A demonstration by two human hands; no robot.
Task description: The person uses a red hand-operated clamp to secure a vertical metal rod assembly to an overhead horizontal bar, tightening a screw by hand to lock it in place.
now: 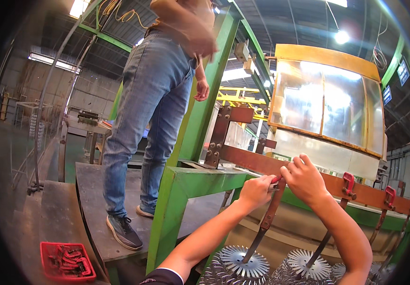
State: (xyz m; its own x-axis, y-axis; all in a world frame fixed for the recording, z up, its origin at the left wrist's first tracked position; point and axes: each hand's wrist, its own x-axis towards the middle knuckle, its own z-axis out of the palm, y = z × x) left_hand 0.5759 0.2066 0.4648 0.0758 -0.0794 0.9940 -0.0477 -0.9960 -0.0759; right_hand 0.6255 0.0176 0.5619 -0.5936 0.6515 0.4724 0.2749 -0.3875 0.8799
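My left hand (257, 192) is closed on a small red C-clamp (275, 179), mostly hidden by the fingers. My right hand (305, 180) is bent in against it from the other side, fingers curled at the top of a copper hanger strip (272, 209); what they grip is hidden. Behind both hands runs a long horizontal copper bar (247, 159). The strip slants down to a dark rod ending in a slotted silver disc (244, 261) above stacked metal parts. Further right, a similar hanger (321, 247) hangs from the bar beside a red C-clamp (348, 184).
A red basket (43, 261) of clamps sits low at the left. Another person (152, 104) stands on the dark platform (91, 199), one arm blurred. A green steel frame (160, 223) rises close to my left forearm. Behind the bar stands a yellow-framed, windowed enclosure (326, 50).
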